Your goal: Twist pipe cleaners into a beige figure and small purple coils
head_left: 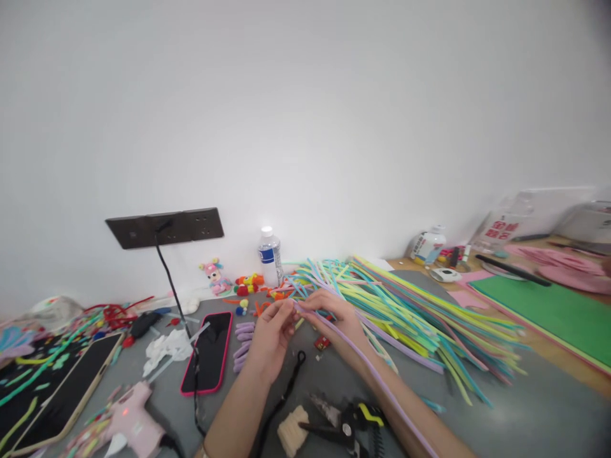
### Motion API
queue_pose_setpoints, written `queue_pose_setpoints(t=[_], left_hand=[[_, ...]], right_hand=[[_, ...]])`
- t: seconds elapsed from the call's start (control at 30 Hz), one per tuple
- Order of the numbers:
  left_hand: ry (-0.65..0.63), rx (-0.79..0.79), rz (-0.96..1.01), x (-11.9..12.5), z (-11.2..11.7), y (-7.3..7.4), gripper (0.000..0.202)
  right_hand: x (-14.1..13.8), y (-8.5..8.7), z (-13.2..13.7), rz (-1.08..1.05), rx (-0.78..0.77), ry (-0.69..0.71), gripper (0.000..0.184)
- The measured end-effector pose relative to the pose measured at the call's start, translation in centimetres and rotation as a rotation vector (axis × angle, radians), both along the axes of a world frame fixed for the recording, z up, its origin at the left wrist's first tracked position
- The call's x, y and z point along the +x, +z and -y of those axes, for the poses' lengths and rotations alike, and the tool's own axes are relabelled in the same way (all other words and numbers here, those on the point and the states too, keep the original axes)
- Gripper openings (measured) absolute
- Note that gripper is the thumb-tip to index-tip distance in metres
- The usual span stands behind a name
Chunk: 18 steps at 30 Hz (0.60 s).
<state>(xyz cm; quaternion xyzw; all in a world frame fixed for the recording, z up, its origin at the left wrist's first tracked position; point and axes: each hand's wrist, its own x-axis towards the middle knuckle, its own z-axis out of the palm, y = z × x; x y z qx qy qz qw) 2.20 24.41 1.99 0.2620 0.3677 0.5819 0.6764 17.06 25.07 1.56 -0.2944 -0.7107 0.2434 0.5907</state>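
Observation:
My left hand (273,337) and my right hand (338,317) meet over the middle of the table, fingertips pinched close together. Between them is one end of a long lilac pipe cleaner (367,366), which runs back over my right forearm to the bottom edge. What the fingertips do to that end is too small to see. Left of my left hand lie several bent lilac pipe cleaner pieces (243,343). Beyond my right hand spreads a big bundle of coloured pipe cleaners (420,318). Pliers (346,429) and a bundle of short sticks (293,431) lie below my wrists.
A pink-cased phone (210,353), a pink glue gun (136,420) and crumpled tissue (167,348) lie left. A black cable (169,277) hangs from the wall socket (165,228). A water bottle (270,254) stands by the wall. Green sheets (548,312) lie right.

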Motion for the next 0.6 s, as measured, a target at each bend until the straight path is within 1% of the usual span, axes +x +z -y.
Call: queue_pose_setpoints(t=[0.1,0.17,0.27,0.37,0.43,0.53,0.6], left_hand=[[-0.003,0.128,-0.168,-0.6,0.3,0.0,0.04],[0.01,0.232,-0.297,-0.9,0.3,0.1,0.036],[0.028,0.343,-0.451,-1.4,0.4,0.2,0.024],[0.021,0.396,-0.551,-1.8,0.5,0.1,0.014],[0.028,0.419,-0.597,-2.0,0.6,-0.3,0.01],[0.067,0.436,-0.629,-2.2,0.7,-0.8,0.009],[0.083,0.43,-0.616,-2.1,0.6,-0.9,0.012]], right_hand=[[0.3,0.1,-0.2,-0.056,-0.048,-0.01,0.017],[0.6,0.2,-0.4,-0.063,-0.112,0.02,0.021],[0.8,0.2,-0.5,-0.055,-0.215,0.074,0.024],[0.9,0.3,-0.5,-0.051,-0.283,0.105,0.027],[0.9,0.2,-0.4,-0.052,-0.318,0.12,0.028],[0.8,0.1,-0.5,-0.087,-0.378,0.104,0.032],[0.8,0.0,-0.6,-0.128,-0.42,0.09,0.036]])
